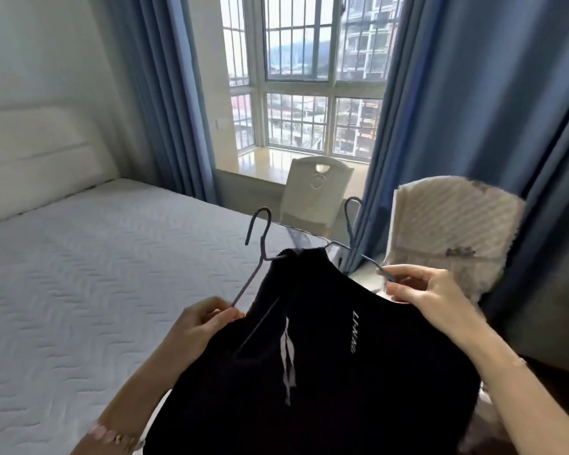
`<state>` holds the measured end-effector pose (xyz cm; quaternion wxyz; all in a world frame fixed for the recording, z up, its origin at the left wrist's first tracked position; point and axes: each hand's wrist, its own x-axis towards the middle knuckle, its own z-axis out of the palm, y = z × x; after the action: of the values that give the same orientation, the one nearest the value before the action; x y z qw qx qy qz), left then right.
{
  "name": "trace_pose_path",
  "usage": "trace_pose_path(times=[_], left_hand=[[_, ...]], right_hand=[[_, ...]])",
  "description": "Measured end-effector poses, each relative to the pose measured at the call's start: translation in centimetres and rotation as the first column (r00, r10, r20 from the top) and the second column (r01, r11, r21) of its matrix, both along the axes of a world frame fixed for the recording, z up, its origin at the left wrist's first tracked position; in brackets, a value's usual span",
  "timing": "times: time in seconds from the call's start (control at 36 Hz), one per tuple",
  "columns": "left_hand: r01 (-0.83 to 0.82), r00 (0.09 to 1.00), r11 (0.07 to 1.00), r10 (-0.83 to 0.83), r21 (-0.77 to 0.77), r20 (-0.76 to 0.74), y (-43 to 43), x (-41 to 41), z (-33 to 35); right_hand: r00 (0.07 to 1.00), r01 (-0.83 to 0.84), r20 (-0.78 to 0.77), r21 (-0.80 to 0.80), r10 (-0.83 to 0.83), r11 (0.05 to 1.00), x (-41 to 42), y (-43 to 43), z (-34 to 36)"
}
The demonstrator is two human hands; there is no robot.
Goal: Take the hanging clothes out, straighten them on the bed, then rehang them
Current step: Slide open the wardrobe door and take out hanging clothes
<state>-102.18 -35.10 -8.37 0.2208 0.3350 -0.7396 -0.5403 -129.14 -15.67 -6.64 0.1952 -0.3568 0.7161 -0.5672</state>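
Observation:
A black garment with white lettering hangs in front of me on thin grey wire hangers. My left hand pinches the end of one hanger, whose hook points up above the bed. My right hand pinches the end of a second hanger at the garment's other shoulder. A light striped garment hangs just behind my right hand. The white quilted bed lies to the left, bare.
A white chair stands by the window ledge beyond the bed's far corner. Blue curtains hang on both sides of the barred window. A white padded headboard is at the left.

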Motion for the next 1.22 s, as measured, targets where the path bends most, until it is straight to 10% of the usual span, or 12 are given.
trace_pose_path(times=[0.72, 1.22], left_hand=[[-0.326, 0.929, 0.935, 0.289, 0.14, 0.233, -29.6, -20.4, -5.1], [-0.65, 0.407, 0.691, 0.669, -0.318, 0.622, -47.8, -20.0, -14.7]], right_hand=[[0.852, -0.496, -0.025, 0.28, 0.523, 0.822, -34.7, -41.0, -3.7], [0.796, -0.478, -0.147, 0.442, 0.587, 0.759, -42.1, -71.8, -13.2]])
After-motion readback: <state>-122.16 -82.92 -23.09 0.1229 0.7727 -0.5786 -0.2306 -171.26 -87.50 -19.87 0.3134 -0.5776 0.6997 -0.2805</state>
